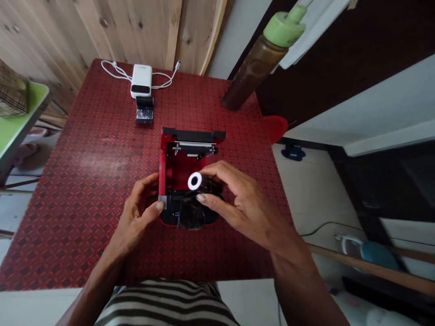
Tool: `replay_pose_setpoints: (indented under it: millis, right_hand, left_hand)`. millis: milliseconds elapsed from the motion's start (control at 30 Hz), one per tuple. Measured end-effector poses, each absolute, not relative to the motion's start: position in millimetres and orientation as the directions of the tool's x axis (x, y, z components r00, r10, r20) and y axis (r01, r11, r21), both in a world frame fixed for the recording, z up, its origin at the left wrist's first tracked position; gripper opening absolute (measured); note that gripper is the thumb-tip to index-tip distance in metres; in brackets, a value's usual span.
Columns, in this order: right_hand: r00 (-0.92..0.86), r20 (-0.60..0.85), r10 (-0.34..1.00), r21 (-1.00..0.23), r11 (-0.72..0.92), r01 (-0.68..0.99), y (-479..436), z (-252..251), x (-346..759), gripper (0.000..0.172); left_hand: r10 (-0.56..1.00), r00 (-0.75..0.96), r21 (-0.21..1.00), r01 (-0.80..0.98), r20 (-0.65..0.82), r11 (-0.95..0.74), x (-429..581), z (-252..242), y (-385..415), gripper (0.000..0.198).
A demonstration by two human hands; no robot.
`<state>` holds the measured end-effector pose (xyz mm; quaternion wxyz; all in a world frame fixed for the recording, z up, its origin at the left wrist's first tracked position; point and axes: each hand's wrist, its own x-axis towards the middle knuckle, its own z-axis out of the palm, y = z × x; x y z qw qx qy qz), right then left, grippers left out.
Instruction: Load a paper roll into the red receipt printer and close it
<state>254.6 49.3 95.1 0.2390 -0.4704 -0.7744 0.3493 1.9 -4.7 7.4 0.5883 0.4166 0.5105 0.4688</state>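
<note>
A small red-and-black label printer [163, 172] stands on the table with its lid raised and its red inside showing. My left hand [137, 210] grips the printer's left wall, thumb on the front corner. Over the printer's open bay, my right hand [238, 194] pinches a dark label roll [210, 184] between thumb and fingers. The roll's white core end faces left. A loose dark strip [192, 213] hangs from it across the printer's black front. My right hand covers the right part of the roll and of the printer.
On the red patterned table [102, 203], a white power bank [142, 77] with white cables lies at the back. A short dark roll [145, 108] sits just before it. A tall brown bottle [251, 68] with a green cap stands back right. A green-topped surface [23, 108] is at left.
</note>
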Motion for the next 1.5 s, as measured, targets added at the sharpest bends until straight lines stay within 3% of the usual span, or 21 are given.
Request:
replay_pose_setpoints:
  millis: [133, 300, 600, 833, 967, 1167, 1267, 1400, 1500]
  right_hand:
    - [-0.477, 0.08, 0.875, -0.563, 0.435, 0.703, 57, 91, 233, 0.028]
    - [-0.472, -0.028, 0.881, -0.261, 0.449, 0.855, 65, 91, 209, 0.015]
    - [-0.44, -0.147, 0.886, -0.032, 0.44, 0.897, 68, 105, 185, 0.014]
    - [-0.401, -0.313, 0.861, -0.05, 0.407, 0.912, 87, 98, 174, 0.024]
    - [-0.418, -0.33, 0.846, -0.095, 0.411, 0.907, 95, 91, 176, 0.028]
    - [-0.481, -0.246, 0.842, -0.207, 0.439, 0.874, 95, 77, 186, 0.03]
    - [-0.514, -0.163, 0.842, -0.319, 0.448, 0.835, 89, 73, 197, 0.034]
    - [-0.602, 0.028, 0.798, -0.507, 0.53, 0.68, 75, 82, 221, 0.047]
    - [-0.681, 0.103, 0.725, -0.55, 0.612, 0.568, 66, 91, 235, 0.04]
  left_hand:
    - [0.977, 0.035, 0.969, -0.126, -0.209, 0.212, 3, 9, -5, 0.066]
    - [0.978, 0.054, 0.968, -0.137, -0.203, 0.209, 2, 7, -5, 0.066]
    - [0.972, 0.05, 0.964, -0.123, -0.229, 0.234, 2, 10, -5, 0.066]
    - [0.968, 0.049, 0.961, -0.123, -0.245, 0.249, 2, 9, -5, 0.067]
    - [0.97, 0.061, 0.961, -0.131, -0.235, 0.242, 1, 8, -6, 0.065]
    - [0.97, 0.053, 0.963, -0.117, -0.237, 0.241, 0, 8, -7, 0.065]
    - [0.97, 0.057, 0.963, -0.118, -0.236, 0.241, 0, 8, -7, 0.066]
    - [0.972, 0.064, 0.964, -0.128, -0.225, 0.232, 0, 8, -5, 0.064]
    - [0.973, 0.061, 0.965, -0.133, -0.221, 0.228, 1, 8, -4, 0.063]
